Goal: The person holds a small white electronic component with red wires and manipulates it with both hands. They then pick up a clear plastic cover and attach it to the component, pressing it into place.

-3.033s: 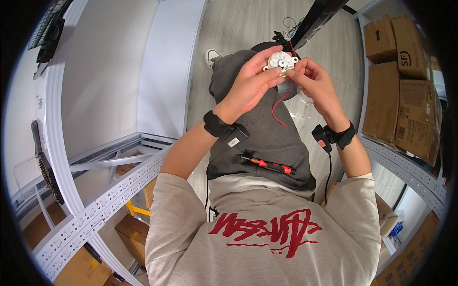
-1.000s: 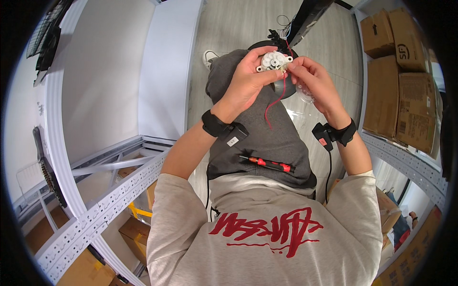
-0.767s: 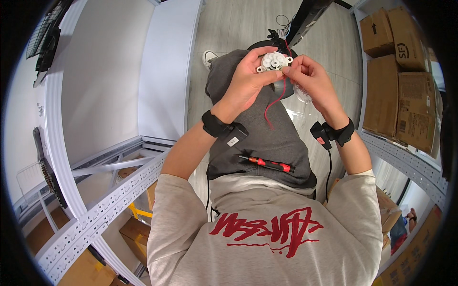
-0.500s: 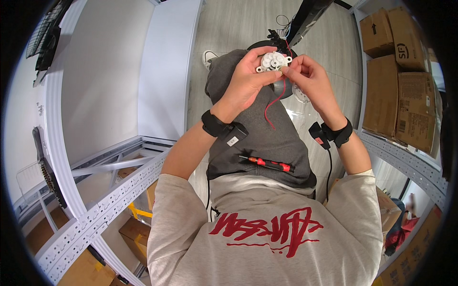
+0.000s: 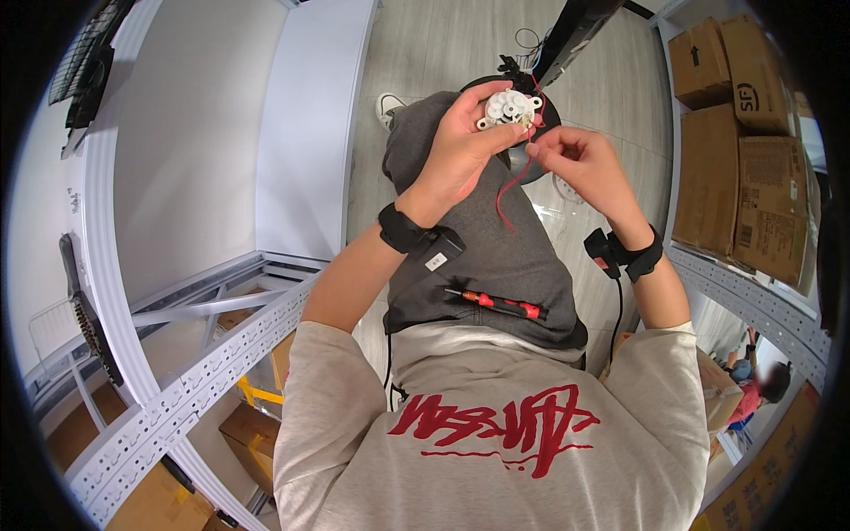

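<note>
My left hand is closed around a white plastic gearbox, gripping it at the edge with thumb and fingers. Small gears show on its upper face, and screw lugs stick out at its sides. Just to the right and below, my right hand pinches a thin red wire between thumb and forefinger, close to the gearbox. The wire's loose end hangs down over my grey trousers. A red and black screwdriver lies across my lap, its tip toward the left.
Beyond my hands are a black round stool-like base and a black post. Cardboard boxes fill the right shelf. A metal shelf frame stands at left. Another person is at lower right.
My right hand has drawn back slightly right and down from the gearbox, along the red wire. The left hand stays nearly still. The other person has moved further into view.
</note>
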A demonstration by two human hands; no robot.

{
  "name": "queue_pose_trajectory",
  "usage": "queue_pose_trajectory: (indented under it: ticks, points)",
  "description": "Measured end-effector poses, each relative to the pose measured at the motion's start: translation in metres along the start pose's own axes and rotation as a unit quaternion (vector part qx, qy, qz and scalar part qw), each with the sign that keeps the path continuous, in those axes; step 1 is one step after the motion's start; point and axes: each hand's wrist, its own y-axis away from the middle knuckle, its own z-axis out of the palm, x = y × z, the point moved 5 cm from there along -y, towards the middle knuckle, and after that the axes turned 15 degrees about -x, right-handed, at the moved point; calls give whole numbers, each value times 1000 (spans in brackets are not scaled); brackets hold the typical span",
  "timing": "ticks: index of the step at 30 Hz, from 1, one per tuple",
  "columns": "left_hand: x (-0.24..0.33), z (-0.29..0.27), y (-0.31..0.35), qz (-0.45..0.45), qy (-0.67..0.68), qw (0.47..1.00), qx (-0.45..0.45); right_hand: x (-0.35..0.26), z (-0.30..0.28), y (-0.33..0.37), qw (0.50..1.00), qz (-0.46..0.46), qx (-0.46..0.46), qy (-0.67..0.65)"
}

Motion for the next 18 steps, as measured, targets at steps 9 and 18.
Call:
queue_pose_trajectory:
  ticks: [9, 18]
  points:
    - [1, 2, 0, -3, 2, 1000, 7, -19, 3, 4, 943, -121, 108, 289]
    - [1, 2, -1, 3, -3, 1000, 4, -22, 14, 12, 776, -231, 215, 545]
